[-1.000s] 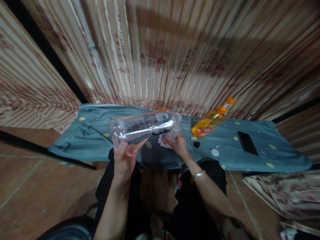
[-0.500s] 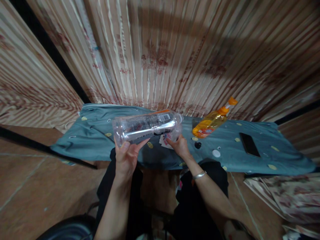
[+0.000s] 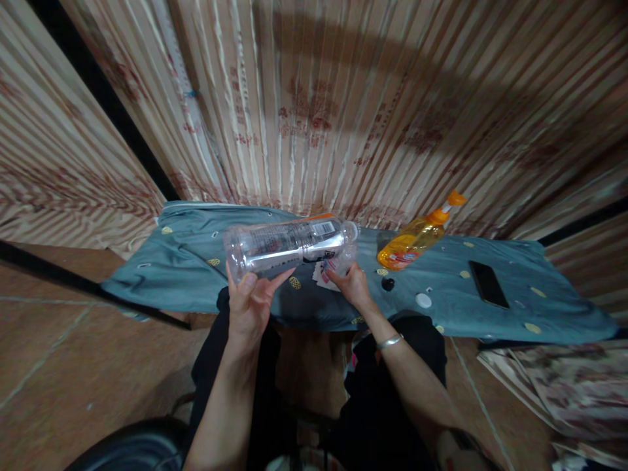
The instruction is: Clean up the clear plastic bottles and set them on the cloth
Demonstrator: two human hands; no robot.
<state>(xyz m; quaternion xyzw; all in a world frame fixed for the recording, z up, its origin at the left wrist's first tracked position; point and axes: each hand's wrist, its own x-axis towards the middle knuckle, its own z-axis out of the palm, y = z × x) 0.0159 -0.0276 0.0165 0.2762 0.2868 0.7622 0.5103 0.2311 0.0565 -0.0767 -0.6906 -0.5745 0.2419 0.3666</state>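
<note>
The left hand (image 3: 248, 306) is gripping a glossy clear plastic bottle (image 3: 289, 245) sideways over a wrinkled, cloth-covered surface (image 3: 179, 268).
The right hand (image 3: 354, 286) is curling by its neck, hold unclear; right of the bottle, an amber pump bottle (image 3: 412, 242) is standing and a flat, black phone (image 3: 489, 284) is lying.

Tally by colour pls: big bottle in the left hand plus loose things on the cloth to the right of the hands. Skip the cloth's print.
Clear: 1 (big bottle)
Yellow-orange: 1 (pump bottle)
Black: 2 (phone, small round piece)
White: 1 (disc)
Total: 5
</note>
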